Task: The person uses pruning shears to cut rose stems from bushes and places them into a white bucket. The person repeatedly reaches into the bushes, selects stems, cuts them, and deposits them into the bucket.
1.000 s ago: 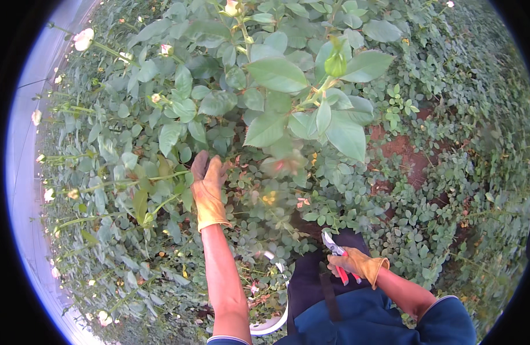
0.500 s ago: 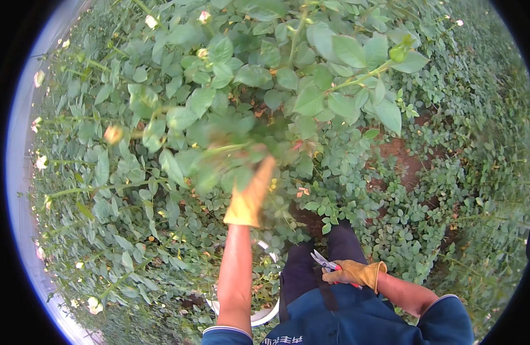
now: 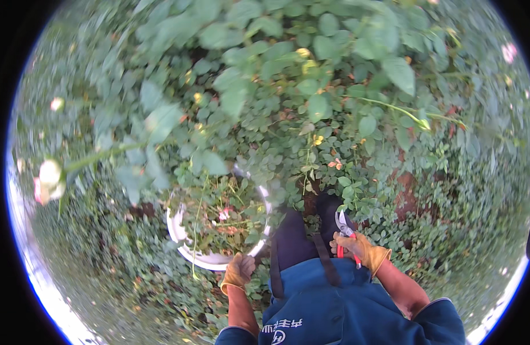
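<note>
My left hand, in a tan work glove, is closed at the near edge of a round white bucket; its curled fingers seem to grip the rim. Inside the bucket lie cut stems, leaves and a small pinkish bloom. One long green stem hangs over the bucket's near rim. My right hand, gloved alike, rests near my lap and is wrapped round pruning shears. Their red handles pass through my fingers, and the metal blades point away from me, slightly parted.
Dense rose bushes surround me. A whitish bud on a long stem reaches out at the left, and a green bud stands at the right. Reddish soil shows through the leaves. My dark trouser legs stand among the plants.
My left hand has come back from the foliage ahead to the bucket. The bucket now shows more fully and farther forward in view. The shears stay in my right hand, turned more upright.
</note>
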The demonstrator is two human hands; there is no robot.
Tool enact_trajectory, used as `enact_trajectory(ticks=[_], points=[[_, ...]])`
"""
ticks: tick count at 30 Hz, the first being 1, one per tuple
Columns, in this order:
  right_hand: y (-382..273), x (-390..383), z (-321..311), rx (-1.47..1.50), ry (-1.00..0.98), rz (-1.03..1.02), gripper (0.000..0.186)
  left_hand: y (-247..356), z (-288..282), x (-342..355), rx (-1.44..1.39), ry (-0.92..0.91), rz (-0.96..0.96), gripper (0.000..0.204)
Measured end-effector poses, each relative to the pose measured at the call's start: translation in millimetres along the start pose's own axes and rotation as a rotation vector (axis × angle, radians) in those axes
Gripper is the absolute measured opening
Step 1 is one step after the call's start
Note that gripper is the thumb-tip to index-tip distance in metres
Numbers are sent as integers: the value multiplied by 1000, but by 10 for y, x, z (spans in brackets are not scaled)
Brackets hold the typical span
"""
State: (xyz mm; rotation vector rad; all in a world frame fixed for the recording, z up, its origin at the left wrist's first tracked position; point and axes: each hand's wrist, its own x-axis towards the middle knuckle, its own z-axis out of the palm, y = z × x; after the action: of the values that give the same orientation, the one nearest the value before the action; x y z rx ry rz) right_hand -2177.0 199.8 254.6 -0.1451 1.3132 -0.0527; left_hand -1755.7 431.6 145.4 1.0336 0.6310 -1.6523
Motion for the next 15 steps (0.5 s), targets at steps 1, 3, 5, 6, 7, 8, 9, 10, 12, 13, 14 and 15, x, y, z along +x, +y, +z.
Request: enact_trajectory(ticks=[1,3,5,6,7,8,9,10,12,13,14,15], points=[[-49,-1,28,-33,-3,-2,31,-163,-216,-138,39,190,18,43],[-134,-9,87,-95,23,12,31,-354,-493,-215,-7,195,-18,45],[-200,4,162,-165,66,53,30,-516,-633,-150,-101,297,-43,45],[-229,1,196,-203,74,50,31,-572,-667,-58,-107,370,46,46],[-245,2,238,-220,87,47,31,-618,-700,17,-106,442,137,55],[-272,-15,259,-228,75,35,32,-624,-725,132,-106,502,233,60],[-286,-13,296,-239,98,42,32,-634,-748,227,-116,564,312,66],[-303,-36,316,-278,99,35,33,-611,-781,294,-139,602,301,66],[-328,-48,365,-327,123,29,36,-593,-810,385,-242,594,297,64],[-332,-52,390,-338,137,48,37,-570,-806,397,-312,676,270,64],[-339,-62,407,-339,127,39,41,-553,-780,375,-351,686,290,53],[-342,-56,426,-353,130,20,42,-514,-735,342,-304,657,260,48]])
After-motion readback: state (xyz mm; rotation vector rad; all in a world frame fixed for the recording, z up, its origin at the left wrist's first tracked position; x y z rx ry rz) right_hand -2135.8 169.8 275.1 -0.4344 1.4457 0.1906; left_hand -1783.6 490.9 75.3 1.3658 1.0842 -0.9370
